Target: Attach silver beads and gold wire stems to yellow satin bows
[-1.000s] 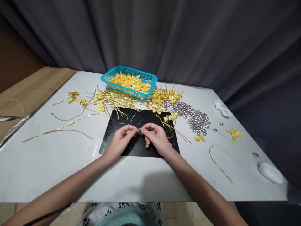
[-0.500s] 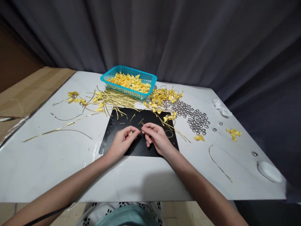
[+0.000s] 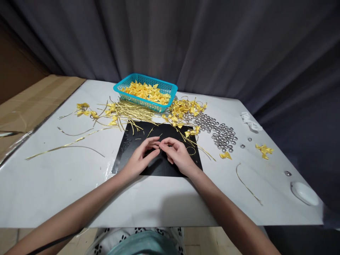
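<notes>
At the frame's centre, above the black mat [image 3: 170,170], the left hand [image 3: 142,155] is loosely parted with nothing visibly gripped, while the right hand [image 3: 178,154] pinches thumb to forefinger, seemingly on a slip of gold cord [image 3: 159,148] too small to make out clearly. If that lone pinch slackens, the slip could drop and be lost among the similar gold strands [image 3: 134,112] farther off, before the teal basket [image 3: 173,96] at upper centre.

Legible text: none.
Faint pale marks at the left side of the black mat [image 3: 162,169] are too small to resolve; whether they are characters or surface texture cannot be told.
</notes>
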`<action>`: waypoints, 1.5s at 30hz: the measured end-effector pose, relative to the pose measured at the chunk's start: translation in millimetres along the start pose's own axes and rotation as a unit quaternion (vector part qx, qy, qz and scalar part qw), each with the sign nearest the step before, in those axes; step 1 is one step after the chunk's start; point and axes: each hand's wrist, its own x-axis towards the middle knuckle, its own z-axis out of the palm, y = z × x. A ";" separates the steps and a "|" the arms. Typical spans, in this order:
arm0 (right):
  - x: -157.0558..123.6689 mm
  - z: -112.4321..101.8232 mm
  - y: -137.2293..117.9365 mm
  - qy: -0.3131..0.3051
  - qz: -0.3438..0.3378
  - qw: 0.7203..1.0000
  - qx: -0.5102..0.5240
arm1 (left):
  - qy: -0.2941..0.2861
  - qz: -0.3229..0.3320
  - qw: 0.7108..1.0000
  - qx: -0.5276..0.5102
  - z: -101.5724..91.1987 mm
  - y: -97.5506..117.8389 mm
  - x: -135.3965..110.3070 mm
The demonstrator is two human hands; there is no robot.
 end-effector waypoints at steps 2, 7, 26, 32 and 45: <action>-0.8 0.2 -0.9 0.003 -0.024 0.999 -0.035 | -0.039 -0.046 0.997 -0.043 2.1 1.8 -0.7; 1.3 -2.5 -1.0 0.033 -0.065 0.995 -0.070 | -0.015 -0.044 0.999 -0.011 6.0 2.6 -3.3; -8.0 1.1 14.4 0.076 -0.374 0.837 -0.392 | 0.099 -0.030 0.994 -0.035 2.9 0.3 -3.1; -6.8 0.8 16.0 0.076 -0.358 0.851 -0.377 | 0.100 -0.055 0.993 -0.016 2.7 -2.6 -1.5; -0.7 7.8 11.6 -0.017 -0.015 0.999 0.024 | 0.120 -0.033 0.991 -0.041 1.1 -0.9 -0.6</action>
